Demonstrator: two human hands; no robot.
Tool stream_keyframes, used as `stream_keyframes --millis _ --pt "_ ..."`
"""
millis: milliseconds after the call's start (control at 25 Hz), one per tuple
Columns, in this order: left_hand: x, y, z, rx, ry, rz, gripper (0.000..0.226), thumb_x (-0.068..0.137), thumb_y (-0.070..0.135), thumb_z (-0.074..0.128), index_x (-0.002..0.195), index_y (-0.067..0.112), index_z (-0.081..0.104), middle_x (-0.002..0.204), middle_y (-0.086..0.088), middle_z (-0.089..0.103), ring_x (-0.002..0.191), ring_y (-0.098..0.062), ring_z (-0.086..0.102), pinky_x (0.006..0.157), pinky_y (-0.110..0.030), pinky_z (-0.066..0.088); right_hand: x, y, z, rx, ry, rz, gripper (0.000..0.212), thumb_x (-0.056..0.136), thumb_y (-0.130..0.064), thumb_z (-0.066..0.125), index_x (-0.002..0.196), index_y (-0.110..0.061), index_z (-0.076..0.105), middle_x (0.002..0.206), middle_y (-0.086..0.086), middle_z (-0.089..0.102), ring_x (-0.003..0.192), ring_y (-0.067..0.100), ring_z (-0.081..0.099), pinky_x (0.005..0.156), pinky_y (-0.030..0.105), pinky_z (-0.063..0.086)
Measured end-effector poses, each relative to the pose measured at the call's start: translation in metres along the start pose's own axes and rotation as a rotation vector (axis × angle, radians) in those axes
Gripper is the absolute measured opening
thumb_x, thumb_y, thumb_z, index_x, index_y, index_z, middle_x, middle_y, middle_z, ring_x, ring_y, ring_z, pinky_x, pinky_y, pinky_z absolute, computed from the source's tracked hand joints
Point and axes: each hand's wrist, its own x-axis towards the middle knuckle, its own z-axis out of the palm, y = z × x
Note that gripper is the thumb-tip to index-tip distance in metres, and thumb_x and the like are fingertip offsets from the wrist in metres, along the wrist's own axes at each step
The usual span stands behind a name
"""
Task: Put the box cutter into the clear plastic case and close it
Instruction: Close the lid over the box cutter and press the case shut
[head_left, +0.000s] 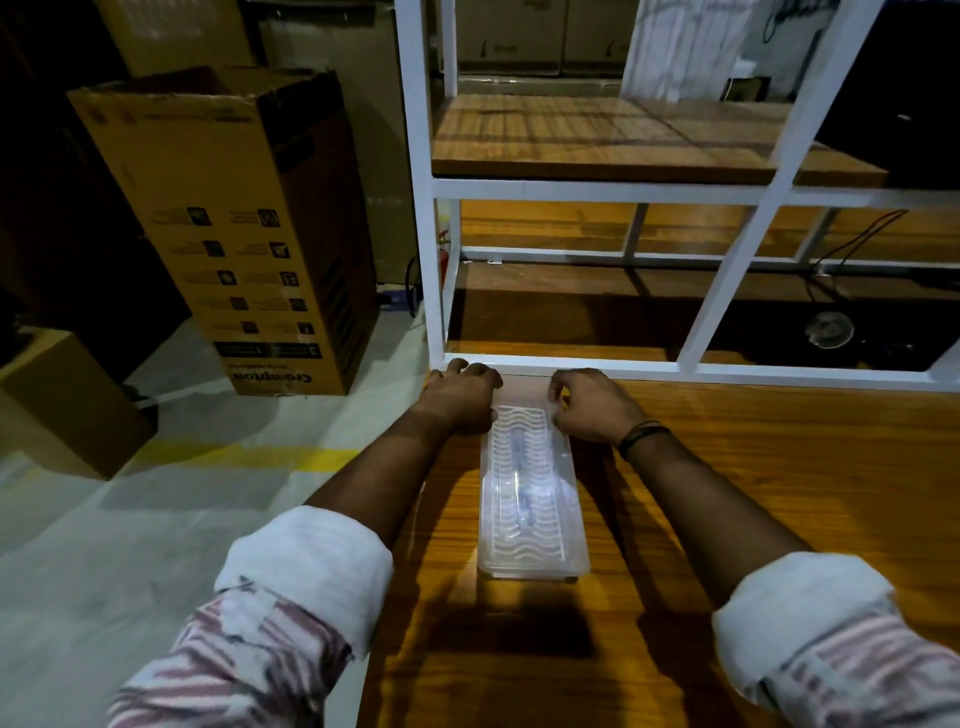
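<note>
A long clear plastic case (532, 499) lies lengthwise on the wooden table (753, 509), its ribbed lid down over it. Through the lid I make out the box cutter (519, 483) as a dim grey shape lying along the middle. My left hand (462, 397) rests at the case's far left corner, its thumb touching the lid. At the far right corner, my right hand (589, 405) has its fingers curled on the lid's edge. Both hands press on the far end of the case.
A white metal shelf frame (566, 189) with wooden boards stands right behind the case. The table's left edge runs just left of the case, with the floor below. A tall cardboard box (234, 228) stands on the floor to the left.
</note>
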Motion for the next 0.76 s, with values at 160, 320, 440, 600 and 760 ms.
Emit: stream_keyframes --millis 160,320,440,600,760 --pt "0.006 0.0 -0.005 -0.025 -0.043 -0.027 0.061 0.094 0.033 0.065 0.149 0.026 0.04 0.152 -0.011 0.049 0.149 -0.033 0.03 0.117 -0.055 0.026 0.011 -0.001 -0.002 -0.036 0.013 -0.002 0.061 0.075 -0.028 0.071 0.135 -0.021 0.061 0.143 0.003 0.057 0.131 0.025 0.051 0.106 0.039 0.048" --pt "0.008 0.0 -0.011 -0.018 -0.068 -0.039 0.06 0.095 0.036 0.066 0.148 0.027 0.04 0.148 -0.015 0.052 0.143 -0.034 0.039 0.115 -0.052 0.03 0.016 -0.003 -0.003 -0.017 0.007 0.036 0.06 0.071 -0.03 0.072 0.129 -0.021 0.066 0.138 0.001 0.06 0.127 0.022 0.055 0.104 0.039 0.051" --pt "0.01 0.001 -0.012 -0.035 -0.089 -0.04 0.06 0.095 0.035 0.066 0.148 0.027 0.039 0.149 -0.014 0.052 0.142 -0.034 0.04 0.114 -0.052 0.032 0.016 -0.002 -0.003 0.003 -0.019 0.043 0.061 0.069 -0.029 0.072 0.129 -0.022 0.065 0.137 -0.001 0.06 0.125 0.021 0.056 0.102 0.037 0.051" --pt "0.012 -0.001 -0.011 -0.079 -0.148 -0.056 0.068 0.094 0.037 0.066 0.152 0.026 0.032 0.147 -0.017 0.051 0.139 -0.035 0.042 0.109 -0.05 0.04 0.017 -0.002 -0.003 -0.007 -0.04 0.031 0.063 0.071 -0.025 0.07 0.133 -0.021 0.062 0.142 0.0 0.057 0.128 0.023 0.055 0.103 0.037 0.051" --pt "0.007 0.0 -0.007 -0.059 -0.17 -0.052 0.072 0.094 0.038 0.066 0.155 0.024 0.029 0.153 -0.016 0.047 0.147 -0.036 0.033 0.113 -0.051 0.036 0.01 0.001 0.006 -0.043 0.005 0.01 0.055 0.081 -0.017 0.067 0.136 -0.018 0.059 0.145 0.003 0.056 0.132 0.026 0.05 0.107 0.039 0.048"
